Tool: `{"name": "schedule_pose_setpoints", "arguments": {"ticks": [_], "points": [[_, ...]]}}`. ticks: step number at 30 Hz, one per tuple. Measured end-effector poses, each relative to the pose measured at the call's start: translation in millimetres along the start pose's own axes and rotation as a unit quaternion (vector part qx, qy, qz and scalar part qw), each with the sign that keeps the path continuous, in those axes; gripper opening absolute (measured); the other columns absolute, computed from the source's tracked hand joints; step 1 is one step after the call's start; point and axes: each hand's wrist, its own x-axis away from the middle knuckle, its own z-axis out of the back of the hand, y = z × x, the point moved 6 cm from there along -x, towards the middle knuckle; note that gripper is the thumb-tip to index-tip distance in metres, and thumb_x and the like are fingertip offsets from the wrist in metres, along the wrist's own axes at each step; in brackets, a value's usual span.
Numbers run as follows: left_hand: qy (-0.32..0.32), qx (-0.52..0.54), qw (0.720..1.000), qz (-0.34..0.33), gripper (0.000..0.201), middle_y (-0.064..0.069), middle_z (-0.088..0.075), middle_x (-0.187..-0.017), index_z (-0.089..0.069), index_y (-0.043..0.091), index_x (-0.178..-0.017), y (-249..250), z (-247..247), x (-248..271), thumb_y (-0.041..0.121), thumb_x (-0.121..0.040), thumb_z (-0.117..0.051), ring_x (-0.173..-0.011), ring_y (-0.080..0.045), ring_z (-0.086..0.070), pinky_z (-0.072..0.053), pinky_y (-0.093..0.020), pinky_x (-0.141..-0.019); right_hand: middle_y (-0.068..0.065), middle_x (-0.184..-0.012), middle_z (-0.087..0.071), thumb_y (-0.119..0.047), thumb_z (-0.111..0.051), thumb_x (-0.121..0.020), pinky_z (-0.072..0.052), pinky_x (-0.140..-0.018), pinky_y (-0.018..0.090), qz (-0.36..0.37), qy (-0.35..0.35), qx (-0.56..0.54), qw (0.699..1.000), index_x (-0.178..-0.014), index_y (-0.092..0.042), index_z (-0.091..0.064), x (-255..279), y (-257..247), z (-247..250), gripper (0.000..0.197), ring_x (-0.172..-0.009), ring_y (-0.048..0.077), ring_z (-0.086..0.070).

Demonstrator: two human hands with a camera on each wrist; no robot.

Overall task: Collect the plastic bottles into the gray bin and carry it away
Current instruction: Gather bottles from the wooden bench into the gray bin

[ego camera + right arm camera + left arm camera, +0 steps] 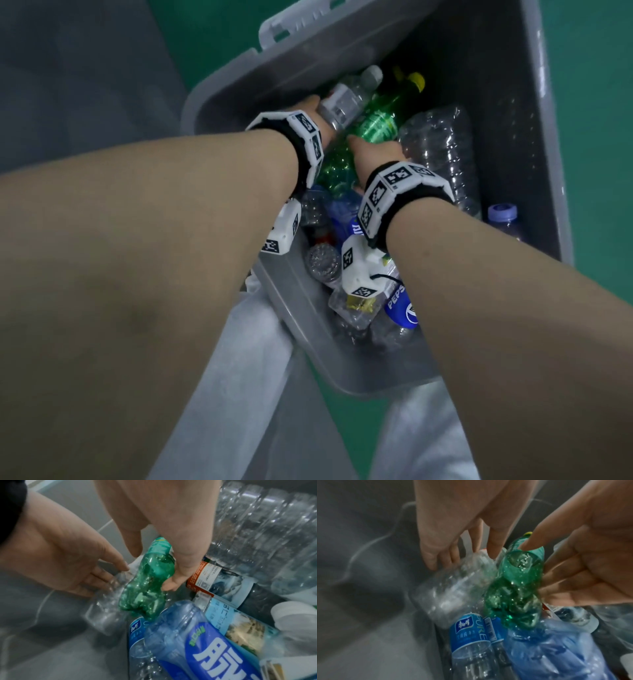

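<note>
Inside the gray bin [507, 102], the right hand [171, 524] grips a crumpled green bottle [145, 588]; beside it, the left hand [447, 524] rests loosely spread fingers [431, 559] on a clear bottle [453, 588]. Green floor [599, 102] surrounds the bin.

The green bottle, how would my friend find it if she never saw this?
Look into the gray bin full of bottles, at the far end where both hands reach in. The green bottle lies there between the left hand and right hand, beside a clear bottle. It is the only green one, crumpled, with a yellow cap.
</note>
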Motion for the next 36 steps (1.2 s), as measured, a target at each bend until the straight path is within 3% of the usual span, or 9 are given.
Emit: {"name": "schedule_pose_setpoints", "arguments": {"ticks": [4,7,10,13,21,24,27,32,36], "points": [[-0.017,-0.026,0.999,-0.019,0.046,-0.006,-0.047,-0.143,-0.044,0.016,-0.140,13.1,-5.3,-10.6,0.020,-0.095,-0.048,-0.132,-0.022,-0.045,-0.036,-0.027,-0.105,0.009,-0.105,-0.057,-0.033,-0.056,-0.090,-0.050,-0.093,0.036,0.015,-0.031,-0.009,0.999,-0.131,-0.005,-0.044,-15.3,-3.0,1.4,0.051,-0.096,0.028,-0.056],[-0.009,-0.011,1.000,-0.011,0.044,-0.008,-0.051,-0.139,-0.048,0.013,-0.137,20.1,-5.6,-8.2,0.021,-0.094,-0.047,-0.128,-0.024,-0.048,-0.038,-0.030,-0.103,0.005,-0.085,-0.054,-0.031,-0.054,-0.091,-0.048,-0.085,0.032,0.016,-0.035,0.005,0.999,-0.112,-0.004,-0.048,-13.4,-6.7,1.0,0.034,-0.091,0.028,-0.055],[0.002,0.002,1.000,-0.006,0.041,-0.009,-0.055,-0.136,-0.052,0.012,-0.134,21.5,-4.3,-0.4,0.019,-0.095,-0.045,-0.126,-0.025,-0.051,-0.040,-0.029,-0.101,0.010,-0.103,-0.062,-0.031,-0.055,-0.087,-0.048,-0.076,0.033,0.018,-0.043,0.015,0.999,-0.131,0.003,-0.043,-2.0,-8.6,-3.4,0.057,-0.095,0.027,-0.060],[0.002,0.005,1.000,0.000,0.036,-0.010,-0.059,-0.130,-0.058,0.010,-0.128,19.4,-2.1,14.4,0.018,-0.096,-0.043,-0.121,-0.026,-0.055,-0.043,-0.028,-0.095,0.006,-0.089,-0.054,-0.029,-0.051,-0.090,-0.037,-0.062,0.030,0.035,-0.043,0.024,0.998,-0.132,0.002,-0.042,8.7,-5.9,-1.1,0.053,-0.083,0.024,-0.053],[0.004,0.109,0.992,0.060,0.036,-0.014,-0.058,-0.130,-0.058,0.005,-0.126,12.0,9.3,80.6,0.020,-0.098,-0.042,-0.120,-0.028,-0.055,-0.044,-0.031,-0.094,0.010,-0.121,-0.060,-0.022,-0.053,-0.090,-0.041,-0.084,0.026,0.082,-0.012,0.011,0.997,-0.138,-0.011,-0.042,70.1,7.5,23.2,0.050,-0.108,0.026,-0.057],[-0.001,0.199,0.977,0.078,0.036,-0.015,-0.059,-0.130,-0.058,0.003,-0.126,11.7,15.0,111.6,0.019,-0.097,-0.044,-0.120,-0.028,-0.055,-0.045,-0.030,-0.093,0.013,-0.125,-0.058,-0.023,-0.054,-0.089,-0.049,-0.094,0.040,0.092,-0.021,0.037,0.995,-0.141,-0.013,-0.039,100.5,7.5,25.3,0.055,-0.108,0.029,-0.060],[0.014,0.280,0.956,0.082,0.031,-0.017,-0.062,-0.122,-0.064,0.001,-0.117,9.7,30.1,141.1,0.016,-0.095,-0.047,-0.115,-0.029,-0.058,-0.046,-0.032,-0.092,0.011,-0.121,-0.058,-0.022,-0.053,-0.087,-0.051,-0.092,0.047,0.115,-0.031,0.059,0.991,-0.142,-0.015,-0.039,133.3,-2.6,25.1,0.057,-0.105,0.030,-0.062],[0.052,0.404,0.906,0.114,0.025,-0.006,-0.054,-0.070,-0.054,0.012,-0.066,-10.9,55.9,187.0,0.014,-0.090,-0.051,-0.075,-0.023,-0.050,-0.041,-0.028,-0.066,0.010,-0.118,-0.062,-0.029,-0.053,-0.081,-0.053,-0.089,0.050,0.155,-0.055,0.098,0.981,-0.136,-0.018,-0.043,180.4,-17.5,19.0,0.057,-0.101,0.031,-0.064],[0.084,0.461,0.871,0.144,0.016,-0.005,-0.053,-0.075,-0.059,0.010,-0.078,-43.5,78.8,228.5,0.015,-0.090,-0.049,-0.067,-0.021,-0.047,-0.036,-0.026,-0.059,0.010,-0.119,-0.063,-0.034,-0.051,-0.070,-0.051,-0.094,0.052,0.201,-0.079,0.160,0.963,-0.129,-0.018,-0.050,223.6,-26.3,1.6,0.061,-0.106,0.032,-0.064]]}}
